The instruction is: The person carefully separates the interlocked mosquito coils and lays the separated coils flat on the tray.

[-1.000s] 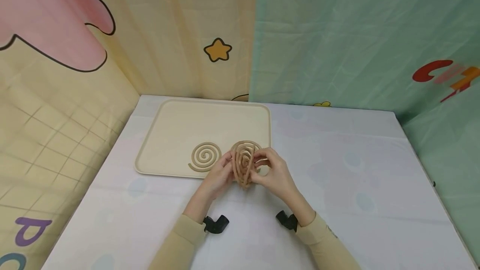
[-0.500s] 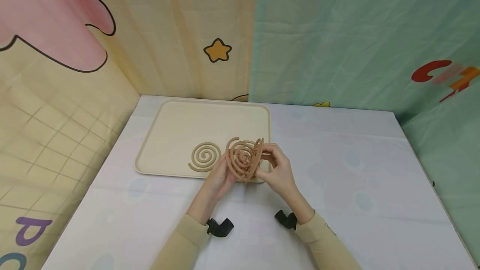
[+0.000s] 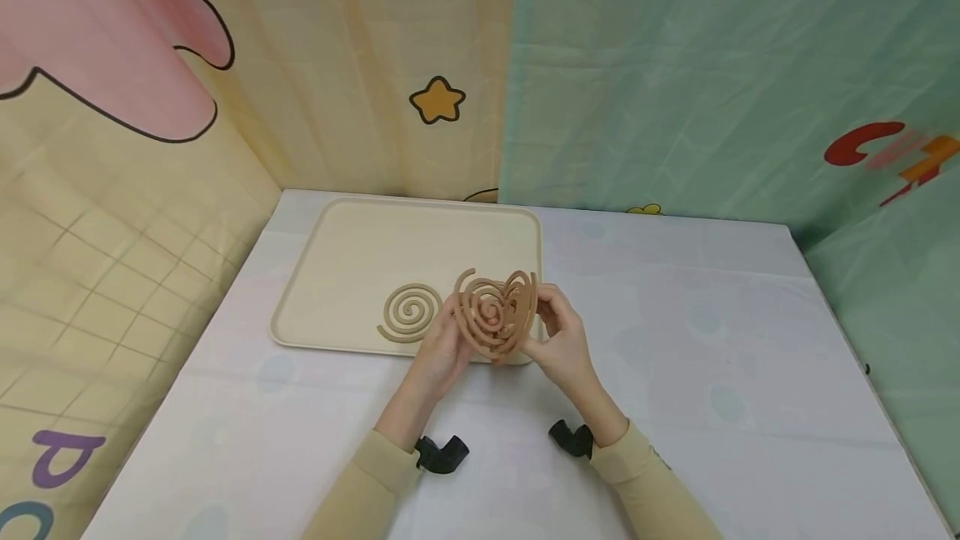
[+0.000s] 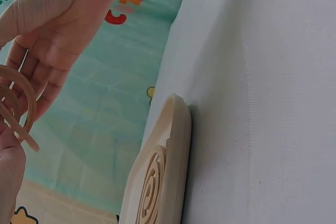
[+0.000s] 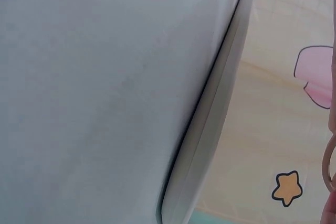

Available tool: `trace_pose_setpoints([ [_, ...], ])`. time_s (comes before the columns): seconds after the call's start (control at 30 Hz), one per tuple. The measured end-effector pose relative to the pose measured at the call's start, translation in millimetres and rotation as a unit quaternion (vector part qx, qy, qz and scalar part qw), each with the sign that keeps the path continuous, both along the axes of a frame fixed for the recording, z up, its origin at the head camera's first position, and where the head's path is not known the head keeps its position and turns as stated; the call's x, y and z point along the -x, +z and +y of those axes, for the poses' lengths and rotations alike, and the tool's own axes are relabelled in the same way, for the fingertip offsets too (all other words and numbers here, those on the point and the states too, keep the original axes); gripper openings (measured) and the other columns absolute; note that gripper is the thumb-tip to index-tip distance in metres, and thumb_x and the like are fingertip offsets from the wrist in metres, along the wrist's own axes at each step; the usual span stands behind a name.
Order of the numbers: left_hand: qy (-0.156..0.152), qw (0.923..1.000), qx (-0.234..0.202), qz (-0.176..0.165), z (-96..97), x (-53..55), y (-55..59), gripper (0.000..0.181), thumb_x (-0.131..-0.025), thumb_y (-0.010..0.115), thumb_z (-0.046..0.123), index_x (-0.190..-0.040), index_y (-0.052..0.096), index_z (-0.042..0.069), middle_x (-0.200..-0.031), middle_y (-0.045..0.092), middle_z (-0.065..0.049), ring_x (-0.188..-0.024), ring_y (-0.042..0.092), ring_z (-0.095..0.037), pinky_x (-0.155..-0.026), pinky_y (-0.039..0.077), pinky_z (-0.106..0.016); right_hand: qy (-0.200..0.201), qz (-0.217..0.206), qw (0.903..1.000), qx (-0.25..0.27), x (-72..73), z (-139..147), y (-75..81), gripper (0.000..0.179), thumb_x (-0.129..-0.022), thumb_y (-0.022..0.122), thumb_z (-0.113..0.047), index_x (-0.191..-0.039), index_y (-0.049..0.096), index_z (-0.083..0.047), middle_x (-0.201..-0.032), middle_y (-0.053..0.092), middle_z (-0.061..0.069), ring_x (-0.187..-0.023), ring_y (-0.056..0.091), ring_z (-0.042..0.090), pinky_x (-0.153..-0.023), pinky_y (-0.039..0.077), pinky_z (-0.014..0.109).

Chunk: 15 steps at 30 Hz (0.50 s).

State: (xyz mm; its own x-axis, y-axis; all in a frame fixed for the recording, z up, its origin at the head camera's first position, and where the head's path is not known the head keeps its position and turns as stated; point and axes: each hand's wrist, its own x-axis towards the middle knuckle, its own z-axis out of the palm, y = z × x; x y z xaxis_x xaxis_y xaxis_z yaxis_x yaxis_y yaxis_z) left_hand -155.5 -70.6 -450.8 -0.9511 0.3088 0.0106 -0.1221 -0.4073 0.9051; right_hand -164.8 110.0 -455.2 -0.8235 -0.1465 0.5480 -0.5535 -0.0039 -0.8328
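Above the front right of the tray, two tan mosquito coils [image 3: 491, 311] are held up, joined or nested along their lower side and spread apart at the top. My left hand [image 3: 441, 350] grips the left coil's edge. On the other side, my right hand [image 3: 562, 344] pinches the right coil between thumb and fingers. In the left wrist view, part of a held coil [image 4: 23, 98] shows between both hands. Flat on the tray lies another mosquito coil [image 3: 411, 312], left of the hands. Whether the coils' centres are still interlocked I cannot tell.
A cream tray [image 3: 420, 232] with a raised rim lies on the white-covered table [image 3: 675, 340]. Printed curtains [image 3: 660, 73] stand behind the table and at both sides. A black wrist mount [image 3: 442, 455] sits at the left sleeve, with another at the right.
The held coils have tilted and spread apart, the left one turning more face-up and the right one swinging rightward. My right hand has shifted slightly right and up. The coil on the tray stays put.
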Motion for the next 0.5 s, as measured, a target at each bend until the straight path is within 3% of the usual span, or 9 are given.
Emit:
trace_pose_setpoints([
  [0.17, 0.011, 0.9997, 0.013, 0.016, 2.0, -1.1, 4.3, 0.034, -0.107, 0.036, 0.027, -0.131, 0.038, 0.002, -0.121, 0.050, -0.001, -0.108, 0.058, -0.005, -0.099, 0.049, -0.021, 0.009, 0.005, 0.9999, 0.008, -0.1, 1, 0.7, 0.052, -0.070, 0.070, 0.025, -0.118, 0.054, 0.013, -0.116, 0.055, 0.020, -0.115, 0.056, 0.007, -0.104, 0.046, 0.021],
  [0.5, -0.022, 0.9988, 0.044, -0.002, -1.3, 2.3, 10.8, 0.036, -0.107, 0.031, 0.020, -0.136, 0.035, 0.000, -0.124, 0.050, -0.002, -0.110, 0.056, -0.005, -0.099, 0.049, -0.021, 0.012, 0.041, 0.9991, -0.003, 0.1, 1, 4.0, 0.048, -0.068, 0.073, 0.022, -0.113, 0.058, 0.011, -0.114, 0.054, 0.028, -0.112, 0.056, 0.014, -0.099, 0.049, 0.023],
])
